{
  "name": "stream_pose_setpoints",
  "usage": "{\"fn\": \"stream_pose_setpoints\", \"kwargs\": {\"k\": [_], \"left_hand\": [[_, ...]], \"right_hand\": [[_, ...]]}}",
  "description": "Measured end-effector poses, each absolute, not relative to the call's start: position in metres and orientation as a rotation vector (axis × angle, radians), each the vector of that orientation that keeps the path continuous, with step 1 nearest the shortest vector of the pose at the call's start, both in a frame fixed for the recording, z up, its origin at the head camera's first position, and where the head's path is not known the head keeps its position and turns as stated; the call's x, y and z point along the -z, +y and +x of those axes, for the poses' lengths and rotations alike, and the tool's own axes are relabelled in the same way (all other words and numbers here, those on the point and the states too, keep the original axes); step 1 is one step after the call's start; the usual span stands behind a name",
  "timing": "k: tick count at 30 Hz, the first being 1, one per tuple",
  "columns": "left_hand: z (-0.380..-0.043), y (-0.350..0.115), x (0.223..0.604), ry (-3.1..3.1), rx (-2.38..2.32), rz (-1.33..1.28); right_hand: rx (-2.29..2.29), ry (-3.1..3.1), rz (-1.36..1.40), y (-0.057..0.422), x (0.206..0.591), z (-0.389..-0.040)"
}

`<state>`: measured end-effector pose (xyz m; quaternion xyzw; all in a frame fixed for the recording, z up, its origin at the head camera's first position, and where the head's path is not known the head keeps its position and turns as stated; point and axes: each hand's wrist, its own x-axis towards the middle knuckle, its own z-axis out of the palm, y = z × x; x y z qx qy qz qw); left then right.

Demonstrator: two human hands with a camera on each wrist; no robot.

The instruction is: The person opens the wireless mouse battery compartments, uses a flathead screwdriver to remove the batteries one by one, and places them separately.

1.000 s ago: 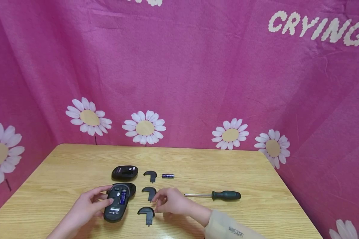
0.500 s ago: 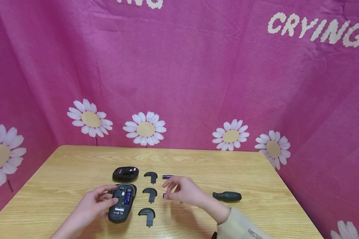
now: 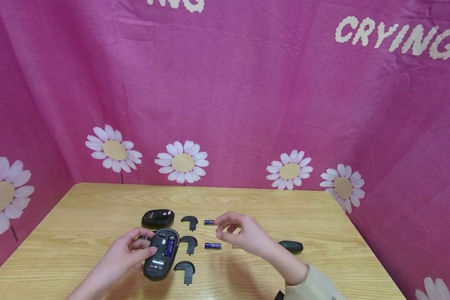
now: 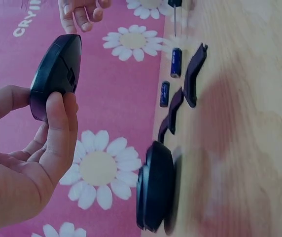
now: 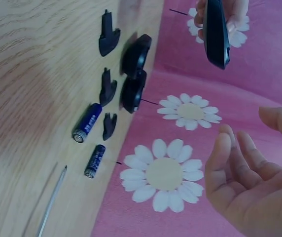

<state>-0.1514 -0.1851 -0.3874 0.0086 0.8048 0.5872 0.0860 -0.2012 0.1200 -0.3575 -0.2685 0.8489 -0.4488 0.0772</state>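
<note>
My left hand [image 3: 124,255] grips a black computer mouse [image 3: 158,263] by its edge, above the table, underside facing me. A blue battery [image 3: 169,246] lies in the mouse's uncovered compartment. My right hand [image 3: 243,234] hovers to the right with fingers loosely bent; the right wrist view shows nothing between them. Near its fingertips lie two loose blue batteries, a nearer one [image 3: 213,246] and a farther one [image 3: 208,222], the latter partly hidden by the hand. Three black battery covers [image 3: 189,221] [image 3: 189,244] [image 3: 186,268] form a column between the hands.
Two more black mice lie left of the covers: the far one [image 3: 158,217] bottom up, the nearer one [image 5: 136,55] mostly hidden in the head view. A green-handled screwdriver [image 3: 291,246] lies at right, its shaft behind my right arm. A pink flowered cloth [image 3: 225,104] hangs behind the table.
My right hand has moved right and away from the covers, bringing the nearer loose battery into view. My left hand has shifted right with the mouse.
</note>
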Motion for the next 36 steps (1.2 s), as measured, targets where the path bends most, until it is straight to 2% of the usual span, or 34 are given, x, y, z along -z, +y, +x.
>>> {"fn": "stream_pose_setpoints", "kwargs": {"k": [11, 36], "left_hand": [[-0.157, -0.167, 0.38, 2.21, -1.839, 0.291], [-0.167, -0.124, 0.378, 2.227, -1.714, 0.525]], "right_hand": [[1.398, 2.547, -0.861, 0.125, 0.35, -0.186], [1.462, 2.387, -0.79, 0.112, 0.37, -0.175]]}}
